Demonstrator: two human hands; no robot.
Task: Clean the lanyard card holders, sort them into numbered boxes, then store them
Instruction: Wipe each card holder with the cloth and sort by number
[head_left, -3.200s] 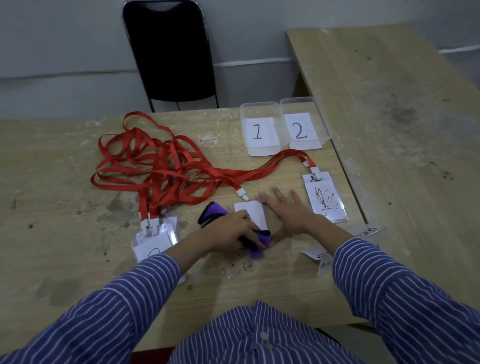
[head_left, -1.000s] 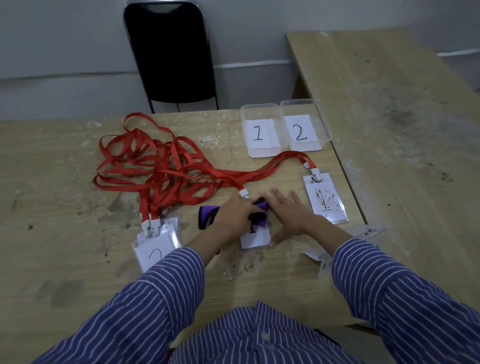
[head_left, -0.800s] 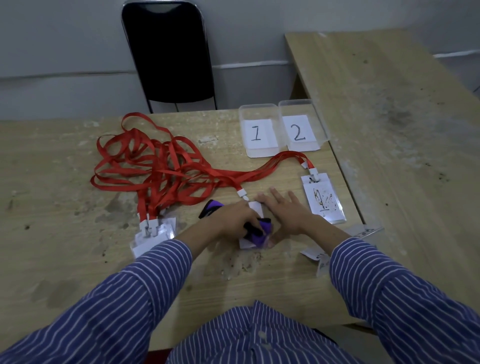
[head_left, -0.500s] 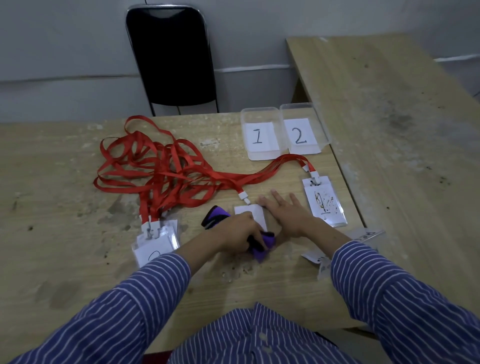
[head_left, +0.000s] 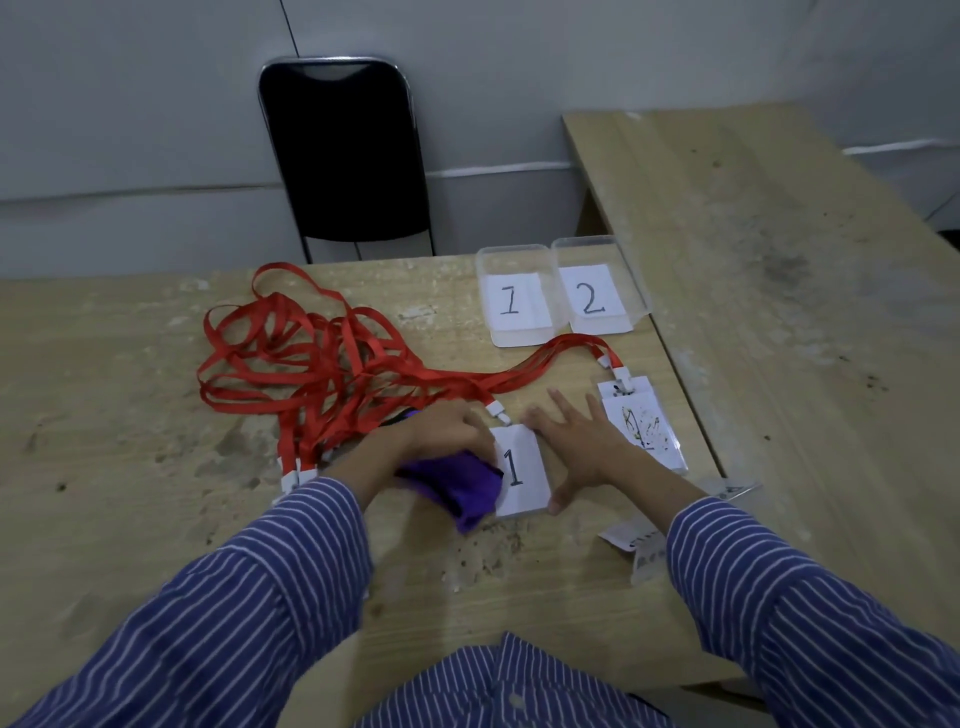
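The soft purple cloth slid left; left grip bunches it, flat right hand pins glossy holder.

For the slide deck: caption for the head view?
Left hand wipes holder "1" with purple cloth; right hand steadies it.

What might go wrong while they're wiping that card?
The left hand wipes with the cloth beside the tangled lanyards; a sweep might snag a strap. The right hand only presses the card holder flat, so it may slide. The stained holder lies near the table edge.
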